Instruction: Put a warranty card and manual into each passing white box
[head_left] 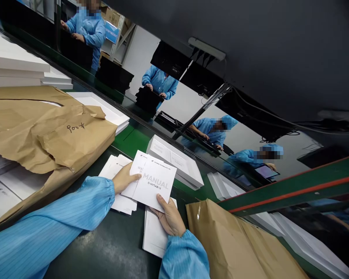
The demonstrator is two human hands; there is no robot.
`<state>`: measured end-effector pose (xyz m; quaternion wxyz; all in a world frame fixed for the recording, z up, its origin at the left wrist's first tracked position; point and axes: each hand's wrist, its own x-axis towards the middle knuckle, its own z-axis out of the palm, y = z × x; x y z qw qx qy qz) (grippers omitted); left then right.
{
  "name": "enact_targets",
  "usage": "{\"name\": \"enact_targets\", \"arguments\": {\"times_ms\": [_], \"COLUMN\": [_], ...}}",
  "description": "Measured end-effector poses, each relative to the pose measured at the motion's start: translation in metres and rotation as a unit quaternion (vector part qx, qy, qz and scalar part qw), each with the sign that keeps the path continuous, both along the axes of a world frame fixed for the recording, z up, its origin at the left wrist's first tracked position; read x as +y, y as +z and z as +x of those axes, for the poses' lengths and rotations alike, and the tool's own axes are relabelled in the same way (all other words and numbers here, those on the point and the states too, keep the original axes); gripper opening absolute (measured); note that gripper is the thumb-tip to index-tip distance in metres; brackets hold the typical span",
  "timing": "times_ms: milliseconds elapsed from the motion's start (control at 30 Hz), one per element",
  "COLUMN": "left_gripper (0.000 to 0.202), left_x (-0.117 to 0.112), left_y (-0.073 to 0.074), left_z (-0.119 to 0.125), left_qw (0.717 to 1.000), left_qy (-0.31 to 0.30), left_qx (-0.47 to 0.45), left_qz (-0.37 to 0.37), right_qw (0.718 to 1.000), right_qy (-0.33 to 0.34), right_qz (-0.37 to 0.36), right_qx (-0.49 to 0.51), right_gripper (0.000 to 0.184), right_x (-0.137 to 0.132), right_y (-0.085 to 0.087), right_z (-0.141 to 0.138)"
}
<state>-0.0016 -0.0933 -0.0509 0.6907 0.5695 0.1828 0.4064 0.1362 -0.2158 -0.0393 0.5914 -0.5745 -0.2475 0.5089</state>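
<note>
My left hand (pixel 122 180) pinches a white printed card (pixel 135 166), its grey lettering partly hidden behind a booklet. That booklet, a square white manual (pixel 157 184) marked "MANUAL" and "HYTAB", overlaps the card and is gripped at its lower edge by my right hand (pixel 172 217), thumb on top. Beneath my left hand lies a loose pile of white printed cards (pixel 112 166) on the dark table. Under my right hand, another white stack of booklets (pixel 154 236) rests on the table, partly covered by the hand and sleeve.
A torn brown paper package (pixel 84 143) with white printed papers inside lies left. Another brown paper package (pixel 221 240) stands right. White boxes (pixel 177 161) sit beyond on the green surface (pixel 133 135). White trays are stacked far left. Several co-workers in blue work across the line.
</note>
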Motion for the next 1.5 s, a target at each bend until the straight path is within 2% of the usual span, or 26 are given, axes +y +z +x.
{"name": "enact_targets", "arguments": {"times_ms": [133,333,433,533,667,800,967,1500], "left_gripper": [0.043,0.046,0.048,0.05,0.048,0.049,0.048,0.047], "left_x": [0.003,0.0053,0.0042,0.0017,-0.0025,-0.0045,-0.0028,-0.0026], "left_y": [-0.0061,-0.0068,-0.0045,-0.0034,-0.004,-0.0032,-0.0028,-0.0026], "left_z": [0.0011,0.0007,0.0008,0.0011,-0.0007,-0.0026,-0.0014,0.0001], "left_qw": [0.998,0.997,0.995,0.992,0.982,0.98,0.981,0.983], "left_qy": [-0.054,-0.072,-0.097,-0.109,-0.071,-0.117,-0.136,-0.137], "left_qx": [-0.003,-0.004,-0.012,0.004,0.102,0.124,0.105,0.095], "left_qz": [0.013,0.008,0.016,0.068,0.141,0.106,0.085,0.074], "right_qw": [1.0,0.999,0.999,0.997,0.996,0.996,0.996,0.994], "right_qy": [-0.018,0.001,-0.014,-0.051,-0.066,-0.048,-0.031,-0.012], "right_qz": [-0.009,-0.024,-0.011,0.013,0.032,0.039,0.058,0.064], "right_qx": [-0.015,-0.036,-0.047,-0.051,-0.048,-0.059,-0.066,-0.088], "right_gripper": [0.043,0.036,0.038,0.041,0.043,0.041,0.034,0.027], "right_x": [0.0008,0.002,0.0027,0.0029,0.003,0.0034,0.0039,0.0033], "right_y": [-0.0048,-0.0034,-0.0034,-0.0035,-0.0026,-0.0022,-0.0037,-0.005], "right_z": [0.0011,-0.0023,-0.0027,-0.0013,0.0008,0.0008,0.0002,0.0009]}}
